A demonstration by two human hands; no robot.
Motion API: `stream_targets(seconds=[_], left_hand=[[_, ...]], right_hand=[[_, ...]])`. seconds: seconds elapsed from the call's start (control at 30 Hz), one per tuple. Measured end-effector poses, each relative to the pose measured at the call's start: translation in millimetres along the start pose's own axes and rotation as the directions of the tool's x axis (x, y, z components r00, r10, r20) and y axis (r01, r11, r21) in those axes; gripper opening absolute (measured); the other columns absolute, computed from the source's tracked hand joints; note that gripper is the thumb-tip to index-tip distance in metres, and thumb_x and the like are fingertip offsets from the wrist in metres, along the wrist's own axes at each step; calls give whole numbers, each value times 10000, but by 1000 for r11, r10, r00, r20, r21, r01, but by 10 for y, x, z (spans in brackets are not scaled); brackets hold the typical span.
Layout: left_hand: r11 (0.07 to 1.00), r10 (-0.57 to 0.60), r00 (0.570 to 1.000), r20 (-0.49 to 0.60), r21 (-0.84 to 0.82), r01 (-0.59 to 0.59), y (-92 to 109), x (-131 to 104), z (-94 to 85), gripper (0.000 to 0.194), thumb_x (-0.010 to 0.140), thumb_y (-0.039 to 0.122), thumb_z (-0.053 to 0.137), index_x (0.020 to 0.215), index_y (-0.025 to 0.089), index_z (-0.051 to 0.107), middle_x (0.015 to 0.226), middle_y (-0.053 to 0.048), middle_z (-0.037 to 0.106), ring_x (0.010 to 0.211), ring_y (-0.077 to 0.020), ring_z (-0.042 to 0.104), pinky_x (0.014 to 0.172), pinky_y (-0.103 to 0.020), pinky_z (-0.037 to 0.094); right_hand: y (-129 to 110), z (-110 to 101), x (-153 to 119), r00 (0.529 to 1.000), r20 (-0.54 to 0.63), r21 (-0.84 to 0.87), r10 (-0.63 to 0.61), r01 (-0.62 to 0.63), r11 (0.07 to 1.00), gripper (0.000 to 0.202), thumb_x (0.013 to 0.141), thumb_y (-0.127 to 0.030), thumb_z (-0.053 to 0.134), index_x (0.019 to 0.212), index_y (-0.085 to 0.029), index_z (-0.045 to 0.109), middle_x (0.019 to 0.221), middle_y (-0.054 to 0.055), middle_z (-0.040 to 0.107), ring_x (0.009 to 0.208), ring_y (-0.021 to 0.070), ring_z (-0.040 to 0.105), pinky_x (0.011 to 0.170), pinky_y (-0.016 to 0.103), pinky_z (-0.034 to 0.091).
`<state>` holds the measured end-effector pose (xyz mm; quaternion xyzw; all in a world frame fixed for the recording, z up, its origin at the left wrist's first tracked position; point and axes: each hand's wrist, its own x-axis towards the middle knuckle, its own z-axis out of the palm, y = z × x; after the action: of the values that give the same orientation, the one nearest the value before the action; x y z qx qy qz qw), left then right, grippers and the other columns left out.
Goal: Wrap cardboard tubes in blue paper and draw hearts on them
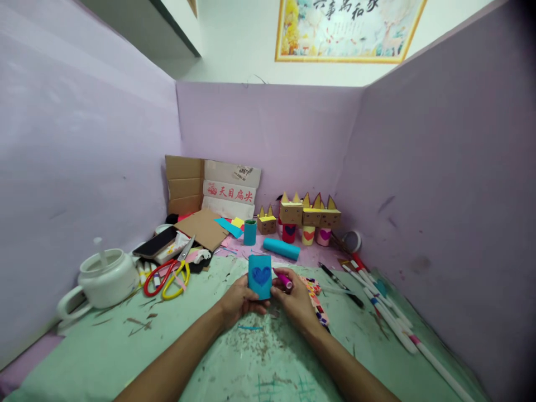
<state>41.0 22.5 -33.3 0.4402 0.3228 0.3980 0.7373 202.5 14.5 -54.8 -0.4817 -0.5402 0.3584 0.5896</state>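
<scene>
A blue paper tube [259,277] with a darker blue heart on its front stands upright between my hands near the middle. My left hand [239,300] is closed round its lower left side, thumb in front and fingers beneath. My right hand [295,296] grips a magenta marker [283,278] between its fingers, while its thumb touches the tube's lower right edge. Just behind lies a blue roll [281,249], and a shorter blue tube [250,232] stands upright to its left.
Box-headed cardboard figures [309,220] stand at the back right. Red scissors [161,278] and yellow scissors [178,282], a phone [156,242] and a white teapot [109,278] are at the left. Several white markers [389,318] lie at the right. Purple walls enclose the table.
</scene>
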Motion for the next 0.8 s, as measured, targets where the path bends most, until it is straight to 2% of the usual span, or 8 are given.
stream_targets(seconds=[0.17,0.33,0.43,0.53,0.6,0.7,0.8], left_hand=[[997,65,998,22,-49,-63,-34,3,0,495,495,84,547,983,141,606,880,-90,685,805,-225,620,648,-356,533],[996,76,997,29,-37,-75,-69,27,-39,459,450,92,499,889,114,630,793,-101,675,751,-227,612,628,-355,506],[997,77,997,21,-5,-77,-87,40,-46,456,438,93,500,876,120,626,754,-84,656,687,-210,593,597,-347,493],[994,100,995,-4,44,-100,-114,48,-33,472,451,92,503,907,141,613,694,-43,617,631,-193,562,593,-342,474],[987,133,990,-35,93,-129,-127,47,-16,553,466,76,515,1006,158,601,691,-17,599,662,-200,555,641,-346,463],[960,222,972,-73,192,-205,-125,18,20,715,499,44,595,1196,193,546,971,-38,636,968,-260,545,872,-373,418],[862,341,940,-24,408,-302,-116,-41,60,754,612,122,661,1334,202,457,1340,-91,493,1276,-320,365,1074,-413,253]], right_hand=[[-62,12,-30,999,15,-46,-50,51,998,376,634,-162,630,1007,-209,638,779,18,715,741,228,681,680,366,543],[-115,4,-44,996,35,-80,-78,81,993,341,648,-182,639,988,-202,634,781,25,708,738,233,668,684,378,540],[-176,-41,-36,995,4,-105,-99,99,990,315,694,-249,663,1003,-201,623,810,44,713,760,241,670,734,410,539],[-251,-77,-41,990,-38,-21,-132,132,991,423,725,-331,703,1109,-218,568,977,87,717,928,269,676,856,459,519],[-283,-67,-56,988,-15,94,-153,154,984,571,693,-345,751,1196,-244,500,1144,111,676,1077,283,638,935,474,488],[-295,-4,-83,985,53,157,-167,157,975,788,593,-283,830,1271,-276,429,1299,118,591,1190,292,577,1016,487,433],[-305,55,-94,990,24,132,-140,136,982,861,535,-240,848,1281,-279,420,1326,114,561,1208,303,554,1035,500,412]])
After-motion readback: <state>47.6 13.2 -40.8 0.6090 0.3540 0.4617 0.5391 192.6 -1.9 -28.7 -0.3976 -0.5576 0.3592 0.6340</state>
